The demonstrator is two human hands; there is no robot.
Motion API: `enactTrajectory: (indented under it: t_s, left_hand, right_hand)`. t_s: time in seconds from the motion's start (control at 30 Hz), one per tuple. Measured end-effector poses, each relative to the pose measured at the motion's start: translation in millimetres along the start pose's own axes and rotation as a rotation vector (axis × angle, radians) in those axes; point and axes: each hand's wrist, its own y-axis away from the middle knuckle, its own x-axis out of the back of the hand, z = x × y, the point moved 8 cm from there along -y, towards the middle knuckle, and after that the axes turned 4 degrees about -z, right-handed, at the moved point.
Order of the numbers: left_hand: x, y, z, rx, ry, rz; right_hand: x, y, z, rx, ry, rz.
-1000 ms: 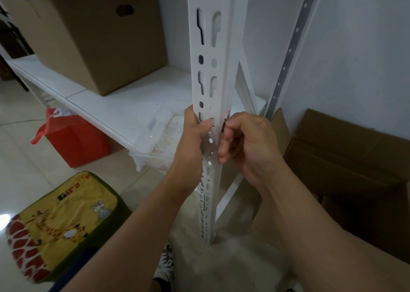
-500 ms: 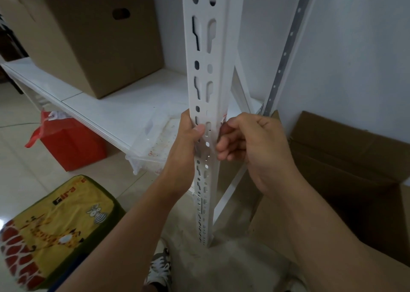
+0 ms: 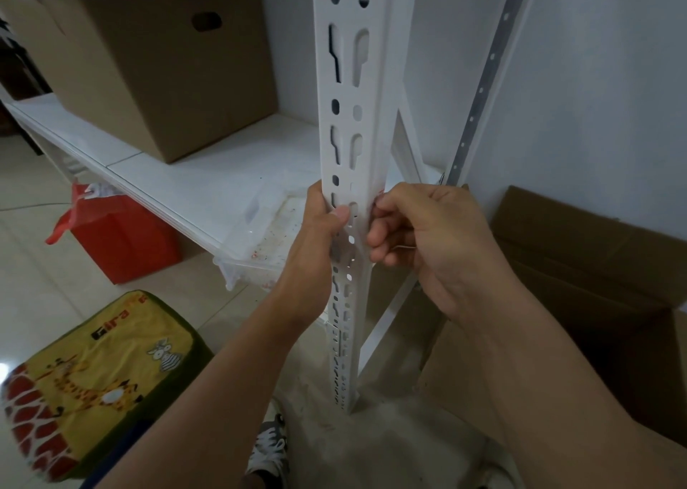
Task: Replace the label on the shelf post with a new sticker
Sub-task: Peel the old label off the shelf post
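Note:
A white slotted shelf post (image 3: 347, 79) stands upright in the middle of the view. My left hand (image 3: 316, 239) grips the post from the left, thumb pressed on its front face. My right hand (image 3: 420, 235) is closed against the post's right edge, fingertips pinching something there. A small red-and-white scrap of label (image 3: 378, 195) shows just above those fingertips; the rest of it is hidden by my fingers. A clear film-like patch (image 3: 349, 245) lies on the post between my two hands.
A large cardboard box (image 3: 156, 60) sits on the white shelf (image 3: 208, 187). A clear plastic tray (image 3: 267, 235) lies at the shelf's edge. Below are a red bag (image 3: 119, 235), a giraffe-print cushion (image 3: 93, 369) and my shoe (image 3: 269, 447). An open carton (image 3: 580, 284) stands right.
The view has shifted slightly down and right. Both hands stay at the same spot on the post, my right fingers working at the post's edge.

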Motion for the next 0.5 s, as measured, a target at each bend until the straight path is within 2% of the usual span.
enactTrajectory:
  t_s: [0.27, 0.4, 0.5]
  left_hand:
    - [2.3, -0.1, -1.8, -0.005, -0.038, -0.001]
    - [3.3, -1.0, -1.8, -0.004, -0.061, 0.005]
    - [4.6, -1.6, -4.5, 0.011, -0.058, 0.012]
  right_hand:
    - [-4.9, -4.2, 9.3, -0.040, -0.120, -0.022]
    - [-1.3, -3.5, 3.7, 0.014, 0.027, -0.027]
    - [1.6, -3.1, 0.8, 0.025, 0.045, -0.023]
